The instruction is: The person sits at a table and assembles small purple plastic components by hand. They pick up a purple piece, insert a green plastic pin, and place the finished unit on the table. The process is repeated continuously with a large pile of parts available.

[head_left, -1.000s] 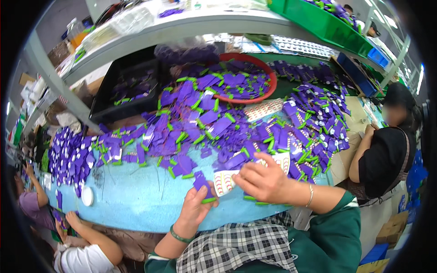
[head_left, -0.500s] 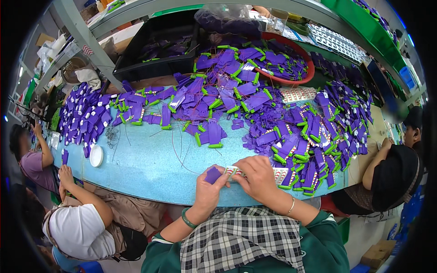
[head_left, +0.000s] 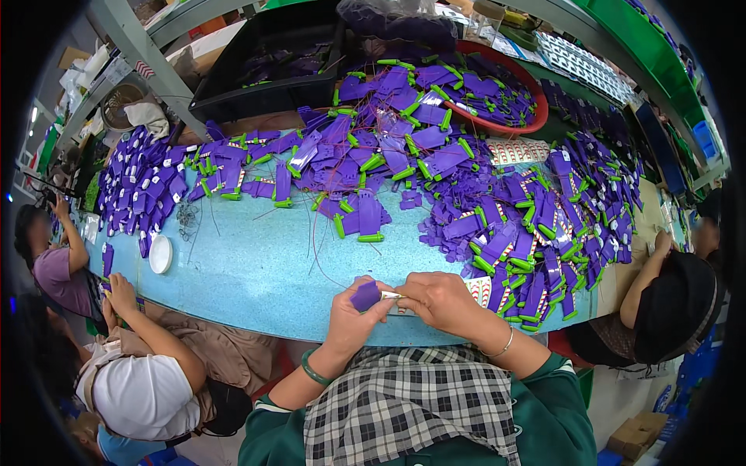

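My left hand (head_left: 351, 320) is closed around a flat purple plastic piece (head_left: 364, 297), whose upper part juts out above the thumb. Between the two hands a narrow white patterned sticker strip (head_left: 390, 295) reaches from the piece to my right hand (head_left: 444, 304). The right thumb and fingertips are pinched on that strip's end, close to the left fingertips. Just past my right knuckles lies a sticker sheet (head_left: 479, 290) with red and green marks, partly hidden. A thin red wire curves down toward my left hand.
Purple pieces with green ends (head_left: 536, 256) are heaped at the right and across the back. More lie in a red basin (head_left: 536, 116) and a black bin (head_left: 268, 101). A white round lid or dish (head_left: 160, 254) sits left, near a purple pile (head_left: 140, 186). Co-workers sit on both sides.
The right fingers have drawn together at the strip, which now shows as a thinner sliver between the hands. The whole view has shifted slightly. My left hand keeps its hold on the purple piece.
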Demonstrator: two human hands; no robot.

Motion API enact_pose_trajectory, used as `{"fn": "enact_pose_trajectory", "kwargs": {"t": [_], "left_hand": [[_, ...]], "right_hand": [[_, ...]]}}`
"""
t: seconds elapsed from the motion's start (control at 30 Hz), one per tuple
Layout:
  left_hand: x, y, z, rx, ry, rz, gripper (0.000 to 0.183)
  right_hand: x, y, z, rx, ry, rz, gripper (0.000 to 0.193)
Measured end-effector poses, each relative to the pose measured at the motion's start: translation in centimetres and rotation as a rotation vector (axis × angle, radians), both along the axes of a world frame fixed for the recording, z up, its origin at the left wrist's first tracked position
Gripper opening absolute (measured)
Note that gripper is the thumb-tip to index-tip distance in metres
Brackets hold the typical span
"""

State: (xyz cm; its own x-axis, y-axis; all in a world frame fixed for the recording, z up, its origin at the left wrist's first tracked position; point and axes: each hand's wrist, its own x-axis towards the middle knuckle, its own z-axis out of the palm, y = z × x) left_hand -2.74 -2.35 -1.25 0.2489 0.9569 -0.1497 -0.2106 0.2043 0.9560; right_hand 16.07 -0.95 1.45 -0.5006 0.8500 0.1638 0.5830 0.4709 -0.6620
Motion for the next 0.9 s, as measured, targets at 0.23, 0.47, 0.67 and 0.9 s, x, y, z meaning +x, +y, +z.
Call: {"fn": "enact_pose_trajectory", "kwargs": {"t": [0.23,0.47,0.67,0.9], "left_hand": [[-0.2,-0.2,-0.2,0.020,0.024,0.018,0.004],[-0.2,-0.4,0.2,0.070,0.004,0.130,0.008],[-1.3,-0.6,0.0,-0.001,-0.092,0.217,0.008],[-2.6,-0.2,-0.5,-0.066,-0.014,0.244,0.005]], "right_hand": [[0.2,-0.1,-0.1,0.055,0.068,-0.059,0.014],[1.9,-0.4,0.0,0.452,-0.130,-0.056,0.023],[7.3,-1.6,1.7,0.298,-0.285,-0.044,0.026],[9.9,-1.5,5.5,0.150,-0.525,-0.116,0.017]]}}
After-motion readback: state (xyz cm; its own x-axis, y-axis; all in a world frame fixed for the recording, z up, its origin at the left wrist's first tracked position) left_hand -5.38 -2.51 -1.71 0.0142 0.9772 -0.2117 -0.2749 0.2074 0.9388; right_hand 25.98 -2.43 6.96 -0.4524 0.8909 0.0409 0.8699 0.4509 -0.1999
